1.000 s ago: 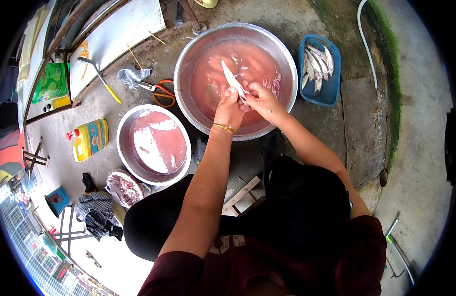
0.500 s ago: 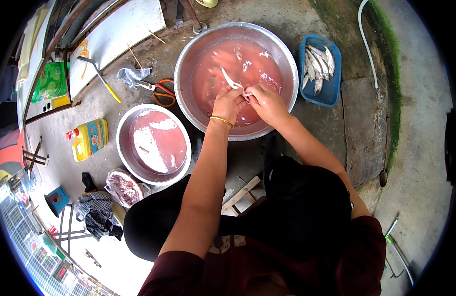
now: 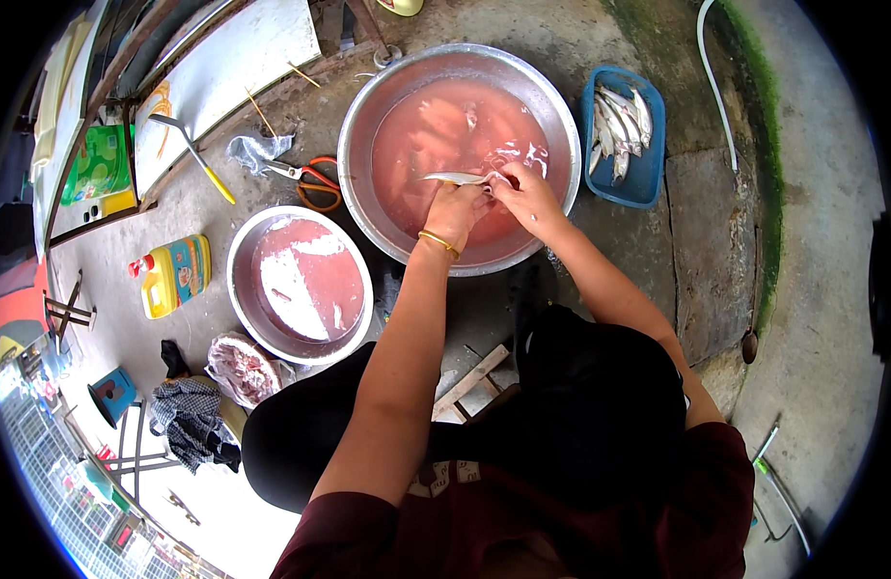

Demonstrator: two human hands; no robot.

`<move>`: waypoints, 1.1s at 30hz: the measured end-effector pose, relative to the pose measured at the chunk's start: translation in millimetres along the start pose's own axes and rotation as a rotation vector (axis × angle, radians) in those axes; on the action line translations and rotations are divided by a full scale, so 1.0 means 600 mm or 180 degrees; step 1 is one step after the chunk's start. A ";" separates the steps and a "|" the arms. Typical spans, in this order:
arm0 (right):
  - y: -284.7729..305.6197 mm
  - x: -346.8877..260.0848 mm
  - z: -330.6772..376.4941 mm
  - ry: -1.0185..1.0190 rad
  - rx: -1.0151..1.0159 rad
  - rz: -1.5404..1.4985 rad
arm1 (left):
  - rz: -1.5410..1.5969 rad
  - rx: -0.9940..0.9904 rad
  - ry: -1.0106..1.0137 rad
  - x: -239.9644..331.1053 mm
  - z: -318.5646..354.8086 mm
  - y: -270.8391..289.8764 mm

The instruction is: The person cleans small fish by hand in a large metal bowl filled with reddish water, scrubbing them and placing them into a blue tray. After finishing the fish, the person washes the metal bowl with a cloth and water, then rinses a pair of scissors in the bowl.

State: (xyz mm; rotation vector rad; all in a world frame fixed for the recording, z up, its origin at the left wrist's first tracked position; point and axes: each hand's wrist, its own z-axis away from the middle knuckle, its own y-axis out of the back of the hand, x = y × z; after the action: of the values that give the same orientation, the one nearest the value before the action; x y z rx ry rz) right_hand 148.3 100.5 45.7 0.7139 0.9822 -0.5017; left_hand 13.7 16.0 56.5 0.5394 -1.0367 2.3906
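Far left on the floor: yellow jug (image 3: 178,275) with a red cap, upright. Next, a checked cloth (image 3: 187,410), then a bowl of pinkish scraps (image 3: 243,370) by your left knee. Small metal basin (image 3: 305,350) beside it, part-filled with pink water. Orange-handled scissors (image 3: 301,183) lie just left of the large metal basin (image 3: 356,159), whose cloudy pink water has pale shapes under the surface. Over this water, your left hand (image 3: 457,207) has its grip closed about a slim silver fish (image 3: 452,178); the fish lies nearly crosswise, narrow end pointing left. Your right hand (image 3: 525,203) has its grip pinched at the fish's right end; exact finger contact there is hidden. Right of the basin: blue tub (image 3: 648,188) holding several whole fish (image 3: 619,124). Farther right, a white hose (image 3: 717,96).
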 end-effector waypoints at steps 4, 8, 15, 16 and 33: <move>-0.001 -0.003 0.004 0.0152 0.0023 0.0427 | -0.0134 0.0085 0.0028 -0.008 -0.010 0.009; 0.004 -0.033 0.013 -0.0190 -0.0389 0.0410 | -0.0644 0.0315 0.0224 -0.015 -0.011 0.013; -0.003 0.038 -0.036 0.0882 0.0186 0.3222 | -0.0874 0.0884 0.0566 -0.065 -0.026 0.059; -0.002 0.047 -0.037 0.1074 0.0051 0.3470 | -0.1259 0.1008 0.0486 -0.063 -0.020 0.048; 0.138 -0.085 0.003 0.2123 0.2030 0.1290 | -0.5461 0.1197 -0.1934 0.078 -0.010 -0.001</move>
State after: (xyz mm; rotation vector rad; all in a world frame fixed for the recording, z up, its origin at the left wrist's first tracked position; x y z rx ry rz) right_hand 181.0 158.3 116.9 1.6886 1.2554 -0.2037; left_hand -24.8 33.5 77.8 1.5062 -0.0040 0.8064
